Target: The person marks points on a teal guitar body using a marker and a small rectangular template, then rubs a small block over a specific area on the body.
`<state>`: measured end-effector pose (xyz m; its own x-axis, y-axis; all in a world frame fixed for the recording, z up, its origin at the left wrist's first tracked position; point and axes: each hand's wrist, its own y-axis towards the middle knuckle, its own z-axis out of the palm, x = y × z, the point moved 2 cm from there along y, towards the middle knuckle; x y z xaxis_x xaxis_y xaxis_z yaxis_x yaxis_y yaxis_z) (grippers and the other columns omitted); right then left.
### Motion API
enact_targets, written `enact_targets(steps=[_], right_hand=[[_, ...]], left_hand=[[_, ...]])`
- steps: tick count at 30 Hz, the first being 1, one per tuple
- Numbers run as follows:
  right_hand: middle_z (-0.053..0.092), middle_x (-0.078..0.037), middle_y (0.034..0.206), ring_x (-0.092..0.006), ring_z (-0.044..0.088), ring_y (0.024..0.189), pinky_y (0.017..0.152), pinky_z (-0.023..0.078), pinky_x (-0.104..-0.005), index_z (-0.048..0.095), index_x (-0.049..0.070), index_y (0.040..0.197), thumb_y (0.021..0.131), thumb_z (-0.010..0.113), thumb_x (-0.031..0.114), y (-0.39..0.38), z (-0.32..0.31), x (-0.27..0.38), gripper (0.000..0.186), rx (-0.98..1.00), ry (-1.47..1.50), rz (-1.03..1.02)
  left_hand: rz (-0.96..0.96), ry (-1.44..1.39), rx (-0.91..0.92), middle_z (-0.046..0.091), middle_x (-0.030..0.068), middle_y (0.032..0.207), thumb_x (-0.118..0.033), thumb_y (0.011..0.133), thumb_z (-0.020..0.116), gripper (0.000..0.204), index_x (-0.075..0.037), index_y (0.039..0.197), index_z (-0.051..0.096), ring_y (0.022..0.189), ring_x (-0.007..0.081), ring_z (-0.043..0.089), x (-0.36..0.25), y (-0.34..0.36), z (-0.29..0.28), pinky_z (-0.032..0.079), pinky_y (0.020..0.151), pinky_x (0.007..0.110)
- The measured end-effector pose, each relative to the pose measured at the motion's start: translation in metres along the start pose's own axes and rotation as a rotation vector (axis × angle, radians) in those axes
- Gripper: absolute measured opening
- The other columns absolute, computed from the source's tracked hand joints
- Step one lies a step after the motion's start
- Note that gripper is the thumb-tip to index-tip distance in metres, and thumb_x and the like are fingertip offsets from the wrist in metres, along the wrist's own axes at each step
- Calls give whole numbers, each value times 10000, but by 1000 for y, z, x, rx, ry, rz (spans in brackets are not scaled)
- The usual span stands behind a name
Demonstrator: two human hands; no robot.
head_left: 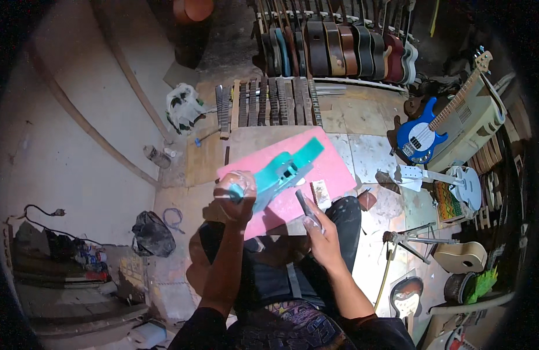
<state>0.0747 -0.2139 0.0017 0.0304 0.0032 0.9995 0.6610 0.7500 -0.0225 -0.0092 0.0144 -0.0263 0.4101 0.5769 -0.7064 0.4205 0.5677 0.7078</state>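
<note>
A teal electric guitar body (268, 179), with dark cavities cut in its face, is held tilted over a pink board (334, 166). My left hand (236, 191) is closed around its near left end, with whitish residue on the fingers. In my right hand (324, 238) is a dark grey flat strip (304, 205), gripped between thumb and fingers; its exact kind is unclear. The strip's tip is close to the body's near edge; whether they touch, I cannot tell. A small whitish block with a brown edge (320, 193) lies on the board beside my right hand.
Guitar necks (272, 102) lie in a row beyond the board, with a rack of guitars (339, 49) behind. At right are a blue bass (422, 139), a pale blue guitar (466, 188) and a metal stand (412, 239). A black plastic bag (153, 234) sits at left.
</note>
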Motion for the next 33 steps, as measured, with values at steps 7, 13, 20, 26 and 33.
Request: enact_targets(steps=[7,13,20,26,33], right_hand=[[570,-237,1457,-316,532,1379,1145,380,-381,536,-41,1429,1011,540,79,8,12,28,436,133,-177,-297],[497,-231,1517,-370,492,1404,1145,400,-381,564,56,1429,958,521,5,27,36,25,476,270,-370,-209],[498,-253,1514,-370,449,1444,1178,353,-398,510,1,1468,906,490,-41,17,39,22,564,415,-243,-304],[447,-241,1547,-403,485,1390,1152,408,-440,481,50,1498,885,500,-37,10,41,37,619,446,-262,-300],[462,-235,1544,-394,494,1392,1142,408,-410,507,55,1487,854,498,-72,9,36,33,646,406,-342,-203]], left_hand=[[-27,7,-108,598,133,960,-341,949,709,394,-44,1110,508,877,260,625,4,-35,-3,543,853,467],[-95,157,-350,565,132,1086,-538,952,633,590,-46,1234,469,1007,267,579,10,-73,7,492,910,429],[-96,-99,-461,527,126,1040,-530,960,605,534,-58,1156,451,961,267,542,5,-92,32,470,883,437],[-79,-126,-456,495,121,1000,-523,966,581,494,-68,1089,435,922,267,510,-6,-92,37,450,860,443],[-140,-229,-512,458,116,954,-515,973,552,458,-80,1011,417,876,266,474,9,-120,41,427,833,451]])
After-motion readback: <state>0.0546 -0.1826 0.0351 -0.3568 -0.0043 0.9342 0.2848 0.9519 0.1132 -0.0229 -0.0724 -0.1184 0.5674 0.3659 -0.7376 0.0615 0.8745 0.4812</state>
